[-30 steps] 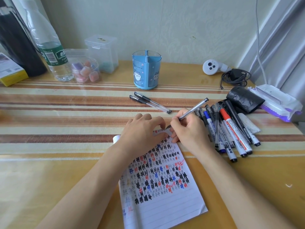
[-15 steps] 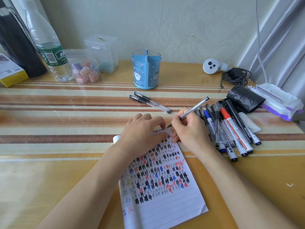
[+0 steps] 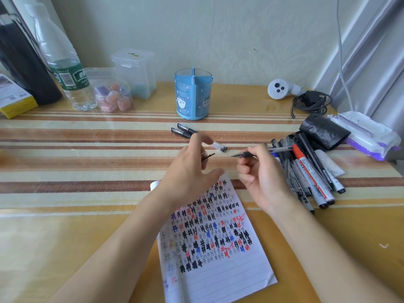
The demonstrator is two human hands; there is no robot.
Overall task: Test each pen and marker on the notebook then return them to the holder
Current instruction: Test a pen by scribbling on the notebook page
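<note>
The notebook (image 3: 218,237), its page covered in black, red and blue hash marks, lies at the near centre of the desk. Above its top edge my right hand (image 3: 260,173) grips a clear-barrelled black pen (image 3: 281,149), tip pointing left. My left hand (image 3: 188,171) is raised opposite it and pinches the pen's clear cap (image 3: 207,154) with its black clip. The blue cartoon pen holder (image 3: 193,95) stands behind, apart from both hands. Two capped black pens (image 3: 185,131) lie in front of it. A pile of pens and markers (image 3: 306,171) lies right of my right hand.
A water bottle (image 3: 67,68), a jar of coloured cubes (image 3: 112,98) and a clear plastic box (image 3: 135,71) stand at the back left. A white controller (image 3: 279,89), a coiled cable (image 3: 310,101), a black pouch (image 3: 323,131) and a wipes pack (image 3: 367,136) sit at the right.
Both hands have lifted off the notebook. The right hand has turned the pen from writing to level, tip leftward. The left hand, which held the page down, now holds the cap.
</note>
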